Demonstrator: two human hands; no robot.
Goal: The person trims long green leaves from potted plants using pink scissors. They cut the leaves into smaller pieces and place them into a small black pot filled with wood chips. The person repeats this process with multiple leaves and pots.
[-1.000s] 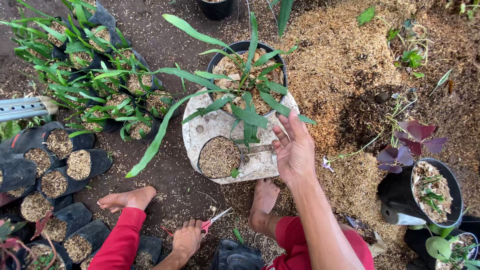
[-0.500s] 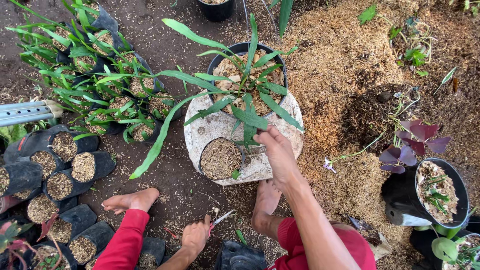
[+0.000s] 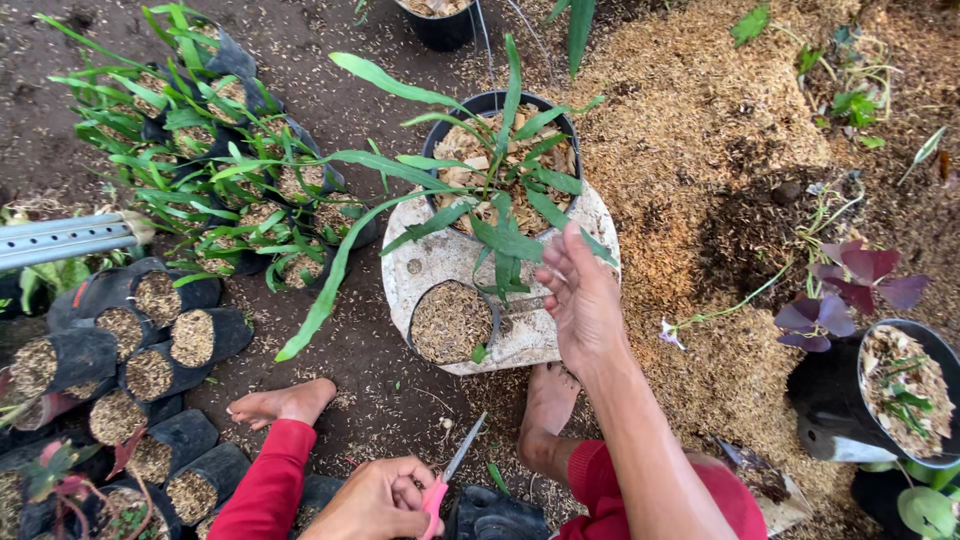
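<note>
Right hand point(image 3: 583, 297) open, fingers spread, holding nothing, hovering over the white slab point(image 3: 440, 258) just right of the husk-filled pot point(image 3: 451, 321). Left hand point(image 3: 378, 497) closed around pink-handled scissors point(image 3: 447, 477), blades pointing up toward that pot.

Pink plastic handles and pale grey metal blades mark the small scissors point(image 3: 447, 481). The long sleeve point(image 3: 268, 482) is plain red, as is the trouser cloth point(image 3: 640, 490). The round flat stone slab point(image 3: 440, 258) is off-white with dirt smudges. The big black plastic pot point(image 3: 497, 101) carries long green strap leaves point(image 3: 505, 240) over tan bark chips. The small black nursery bags point(image 3: 190, 338) are topped with speckled straw-brown husk. The clover-like plant point(image 3: 850, 285) has purple leaves. The ground point(image 3: 320, 360) is dark brown.
</note>
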